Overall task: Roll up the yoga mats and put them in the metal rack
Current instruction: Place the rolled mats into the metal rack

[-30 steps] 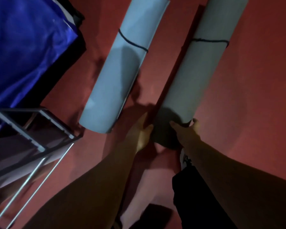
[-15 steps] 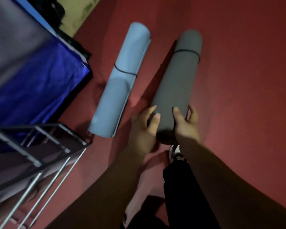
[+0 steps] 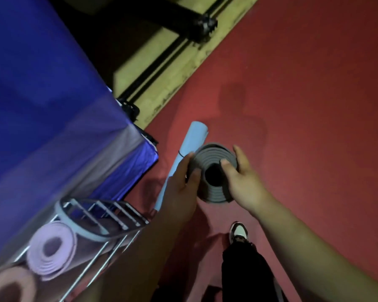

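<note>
1. Grip state. Both my hands hold the grey rolled mat [image 3: 212, 152]. My left hand [image 3: 179, 184] grips its left side, with the fingers curled round the outer layer and the thumb lying against the edge of the near end face. My right hand [image 3: 242, 182] grips its right side. The thumb is hooked over the end face at the rim of the dark central hole, and the fingers wrap the outside. Neither hand is slack; both clasp the same roll.

2. Mat position. The grey rolled mat is off the red floor [image 3: 303, 105], with one end turned toward me, so the spiral of its layers faces the camera. The far end is hidden behind the roll.

3. Second mat. A pale blue rolled mat [image 3: 193, 138] lies on the red floor just behind my left hand, and a thin black band [image 3: 182, 154] circles it. My left wrist covers its near part.

4. Rack. The metal rack [image 3: 109, 216] stands at lower left, apart from the grey rolled mat. A lilac rolled mat [image 3: 52, 249] and a pink rolled mat [image 3: 9, 286] lie in it end-on, below the top bars.

5. Surroundings. A blue cover [image 3: 52, 105] fills the upper left beside the rack. My shoe [image 3: 238, 233] and black trouser leg [image 3: 244, 271] show below the hands.
</note>
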{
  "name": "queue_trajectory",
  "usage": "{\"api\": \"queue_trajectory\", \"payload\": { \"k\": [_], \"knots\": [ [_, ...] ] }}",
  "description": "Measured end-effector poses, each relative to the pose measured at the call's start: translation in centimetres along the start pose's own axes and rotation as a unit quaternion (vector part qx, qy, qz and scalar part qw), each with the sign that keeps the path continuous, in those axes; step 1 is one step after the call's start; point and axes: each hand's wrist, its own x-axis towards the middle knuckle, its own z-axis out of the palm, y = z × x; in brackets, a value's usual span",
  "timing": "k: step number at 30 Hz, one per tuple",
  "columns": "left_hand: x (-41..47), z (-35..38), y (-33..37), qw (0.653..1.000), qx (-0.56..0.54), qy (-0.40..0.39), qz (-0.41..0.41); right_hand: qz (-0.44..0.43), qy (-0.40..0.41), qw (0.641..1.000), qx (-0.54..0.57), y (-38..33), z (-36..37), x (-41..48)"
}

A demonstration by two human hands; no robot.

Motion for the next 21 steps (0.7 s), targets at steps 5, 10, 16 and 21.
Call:
{"api": "queue_trajectory", "payload": {
  "k": [5,10,16,21],
  "knots": [
    [-3.7,-5.8,7.6,0.972,0.104,0.160,0.139,-0.109,0.001,0.979,-0.171,-9.5,-0.8,-7.9],
    [-8.3,-11.7,15.4,0.976,0.048,0.141,0.156,-0.165,0.038,0.964,-0.206,-16.2,0.7,-15.1],
    [-11.6,-17.6,22.0,0.974,-0.039,0.182,0.132,-0.252,-0.020,0.967,-0.015,-23.3,2.1,-19.7],
    [-14.7,-20.7,26.2,0.948,-0.124,0.279,0.085,-0.331,-0.160,0.929,0.031,-28.9,2.6,-21.6]
  ]
}}
